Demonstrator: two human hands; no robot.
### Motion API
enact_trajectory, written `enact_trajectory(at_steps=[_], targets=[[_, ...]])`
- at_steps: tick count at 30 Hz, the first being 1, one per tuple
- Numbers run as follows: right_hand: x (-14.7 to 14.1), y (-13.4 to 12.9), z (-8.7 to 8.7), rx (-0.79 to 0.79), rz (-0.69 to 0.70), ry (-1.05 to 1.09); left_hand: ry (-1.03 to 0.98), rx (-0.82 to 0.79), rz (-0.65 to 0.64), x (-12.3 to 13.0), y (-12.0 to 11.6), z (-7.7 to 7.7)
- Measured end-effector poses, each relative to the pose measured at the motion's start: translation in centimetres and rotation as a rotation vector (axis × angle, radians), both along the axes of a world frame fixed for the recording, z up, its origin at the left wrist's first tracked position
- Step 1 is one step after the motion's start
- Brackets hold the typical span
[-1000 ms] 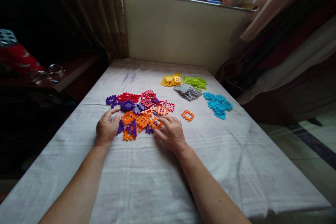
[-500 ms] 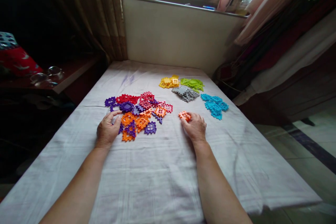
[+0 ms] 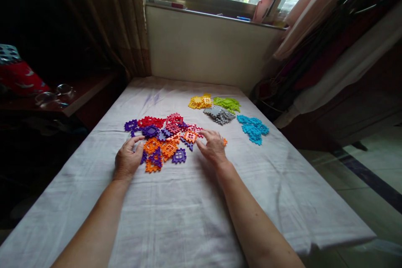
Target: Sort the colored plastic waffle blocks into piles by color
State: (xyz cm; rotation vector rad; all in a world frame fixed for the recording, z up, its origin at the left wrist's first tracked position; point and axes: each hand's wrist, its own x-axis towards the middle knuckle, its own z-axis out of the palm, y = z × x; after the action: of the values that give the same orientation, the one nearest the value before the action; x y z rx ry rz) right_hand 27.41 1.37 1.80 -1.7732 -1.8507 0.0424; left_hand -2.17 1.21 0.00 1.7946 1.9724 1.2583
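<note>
A mixed pile of toothed plastic building tiles lies on the cloth, with red tiles (image 3: pixel 150 122) at the back, purple ones (image 3: pixel 150 131) among them and orange ones (image 3: pixel 169 148) nearer me. My left hand (image 3: pixel 128 157) rests against the pile's left edge, fingers curved and thumb apart, near a purple tile. At the right side of the pile is my right hand (image 3: pixel 213 148), its fingers spread beside a light orange tile (image 3: pixel 190 135). Another orange tile (image 3: pixel 225 142) lies just beyond that hand, mostly hidden by it.
Sorted heaps of yellow (image 3: pixel 200 101), green (image 3: pixel 226 104), grey (image 3: pixel 220 115) and blue tiles (image 3: pixel 253 128) lie at the back right of the cloth-covered table (image 3: pixel 176 217). Eyeglasses (image 3: pixel 55 96) sit on a dark side table at left. A wall and window border the far edge.
My right hand has let go of the orange tile, leaving it on the cloth, and has moved left to the pile's edge. My left hand has stayed nearly still.
</note>
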Motion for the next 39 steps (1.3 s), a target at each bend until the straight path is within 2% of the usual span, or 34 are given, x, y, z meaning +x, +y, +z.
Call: enact_trajectory(at_steps=[4,9,13,18,20,25,29,32,34,36,39], targets=[[-2.2,0.9,-1.1,-0.063,0.038,-0.012,-0.004,-0.010,0.021,-0.1,0.1,-0.2],[-2.3,0.7,-1.8,-0.026,0.011,0.033,0.004,-0.001,0.000,0.0,0.1,-0.2],[0.0,0.5,-1.2,0.019,-0.091,0.068,0.001,-0.006,-0.006,0.0,0.1,-0.1],[5.1,0.3,-0.5,-0.089,-0.447,0.095,0.011,-0.007,-0.011,0.1,0.0,0.1],[6.5,0.2,-0.5,-0.152,-0.538,0.112,0.011,-0.008,-0.003,0.0,-0.1,0.1],[7.7,-0.1,-0.8,-0.219,-0.584,0.127,0.022,-0.007,-0.003,0.0,-0.1,0.0],[7.7,0.1,-1.3,-0.130,-0.564,0.111,0.014,-0.010,0.006,0.0,-0.1,0.0],[6.6,0.2,-1.4,-0.020,-0.509,0.087,0.000,-0.026,0.010,0.1,-0.1,0.1],[4.9,0.1,-1.3,0.043,-0.393,0.083,-0.007,-0.036,0.011,0.2,-0.1,0.1],[2.6,-0.2,-1.1,0.063,-0.214,0.078,-0.016,-0.036,0.010,0.3,-0.1,0.2],[-1.2,-0.6,-0.5,0.001,0.038,0.040,-0.030,-0.057,0.002,0.5,-0.1,0.2]])
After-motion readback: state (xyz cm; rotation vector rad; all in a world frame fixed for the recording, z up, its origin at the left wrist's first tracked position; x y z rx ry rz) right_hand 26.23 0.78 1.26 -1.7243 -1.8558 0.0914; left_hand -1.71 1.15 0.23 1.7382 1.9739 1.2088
